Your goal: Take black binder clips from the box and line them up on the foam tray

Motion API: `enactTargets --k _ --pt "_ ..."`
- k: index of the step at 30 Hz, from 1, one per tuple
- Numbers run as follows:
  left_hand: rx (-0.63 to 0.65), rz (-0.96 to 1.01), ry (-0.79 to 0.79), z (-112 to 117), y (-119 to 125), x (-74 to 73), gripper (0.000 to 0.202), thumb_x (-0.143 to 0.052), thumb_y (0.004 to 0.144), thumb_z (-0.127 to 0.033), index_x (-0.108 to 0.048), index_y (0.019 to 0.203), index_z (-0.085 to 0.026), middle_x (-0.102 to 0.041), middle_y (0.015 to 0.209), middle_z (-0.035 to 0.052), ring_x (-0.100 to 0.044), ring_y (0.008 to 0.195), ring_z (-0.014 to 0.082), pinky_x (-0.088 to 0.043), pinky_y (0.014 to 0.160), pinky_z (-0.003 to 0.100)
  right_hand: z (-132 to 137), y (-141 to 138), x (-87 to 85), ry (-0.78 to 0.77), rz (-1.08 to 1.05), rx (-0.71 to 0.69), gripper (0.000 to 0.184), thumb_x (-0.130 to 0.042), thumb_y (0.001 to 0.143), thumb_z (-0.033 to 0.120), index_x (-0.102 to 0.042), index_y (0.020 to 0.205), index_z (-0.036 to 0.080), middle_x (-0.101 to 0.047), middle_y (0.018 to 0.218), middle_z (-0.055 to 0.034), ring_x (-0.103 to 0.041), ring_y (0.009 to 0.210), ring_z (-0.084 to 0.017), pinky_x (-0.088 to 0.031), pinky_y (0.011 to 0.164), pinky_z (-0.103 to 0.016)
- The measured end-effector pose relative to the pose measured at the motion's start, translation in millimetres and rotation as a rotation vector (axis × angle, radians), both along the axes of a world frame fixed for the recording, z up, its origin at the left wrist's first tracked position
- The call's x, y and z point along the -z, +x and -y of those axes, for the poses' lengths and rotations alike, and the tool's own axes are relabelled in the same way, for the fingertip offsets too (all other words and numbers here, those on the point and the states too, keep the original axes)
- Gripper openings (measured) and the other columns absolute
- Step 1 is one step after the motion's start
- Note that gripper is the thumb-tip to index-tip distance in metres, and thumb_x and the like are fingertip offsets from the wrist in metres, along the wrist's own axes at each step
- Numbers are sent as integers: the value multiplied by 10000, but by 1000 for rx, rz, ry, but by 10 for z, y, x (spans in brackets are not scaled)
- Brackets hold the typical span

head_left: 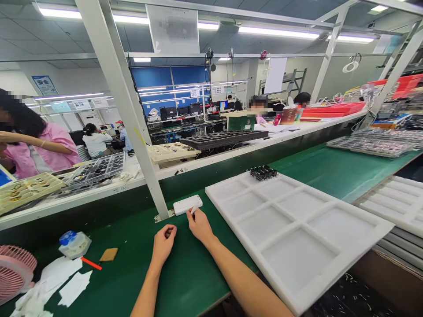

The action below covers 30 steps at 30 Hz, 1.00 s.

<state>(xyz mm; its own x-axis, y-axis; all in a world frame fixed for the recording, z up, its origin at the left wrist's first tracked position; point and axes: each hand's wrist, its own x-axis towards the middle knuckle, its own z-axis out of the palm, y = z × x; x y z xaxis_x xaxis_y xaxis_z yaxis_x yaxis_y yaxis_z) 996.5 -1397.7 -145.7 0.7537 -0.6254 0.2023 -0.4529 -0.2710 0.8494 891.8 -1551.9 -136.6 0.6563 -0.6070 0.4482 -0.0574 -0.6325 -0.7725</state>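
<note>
My right hand point(200, 225) is closed, with a small white piece point(194, 208) pinched between thumb and fingertips; its exact kind is too small to tell. Just beyond those fingertips a white rounded rectangular object point(185, 205), shaped like a power bank, lies on the green mat point(185, 281) by the foot of a white post. My left hand point(164, 243) is a little nearer to me and to the left, with its fingers curled together against the thumb. Whatever it may hold is hidden.
To my right a white foam tray point(299, 203) with shallow compartments bears black binder clips point(263, 172). On the left are a plastic bottle point(75, 245), an orange-red stick point(91, 263), a brown sponge piece point(109, 254), torn paper point(75, 288) and a pink fan point(15, 273). A co-worker point(59, 143) sits beyond the shelf.
</note>
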Motion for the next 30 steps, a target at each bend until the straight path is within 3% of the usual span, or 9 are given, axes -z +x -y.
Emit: enactTargets --k 4,17,24,30 --pt "2 -6 -14 -2 -12 -13 445 -583 815 -581 -734 895 -169 -701 762 62 -637 722 214 -470 668 295 -4 6 -5 -39 -181 -7 142 -538 1007 142 -590 875 153 -644 859 -64 -593 770 -198 -328 645 -281" --pt "9 11 -3 -1 -10 -14 444 -571 826 -581 -728 894 -171 -697 752 58 -622 694 208 -464 660 297 -5 -9 -6 -35 -127 17 168 -512 1044 199 -595 907 148 -641 868 -61 -589 752 -183 -325 635 -265" --pt "-2 -2 -3 1 -11 -11 453 -573 812 -592 -729 884 -173 -694 753 62 -626 711 218 -463 660 300 -26 21 36 -78 -263 -18 89 -564 1007 158 -629 947 148 -666 927 -75 -615 846 -217 -321 658 -281" --pt "0 -23 -16 4 -6 -3 459 -585 806 -596 -731 886 -169 -702 772 70 -631 714 215 -470 668 300 -27 -10 -1 -65 -226 -12 121 -547 1017 157 -631 931 149 -668 922 -72 -611 824 -209 -335 668 -279"
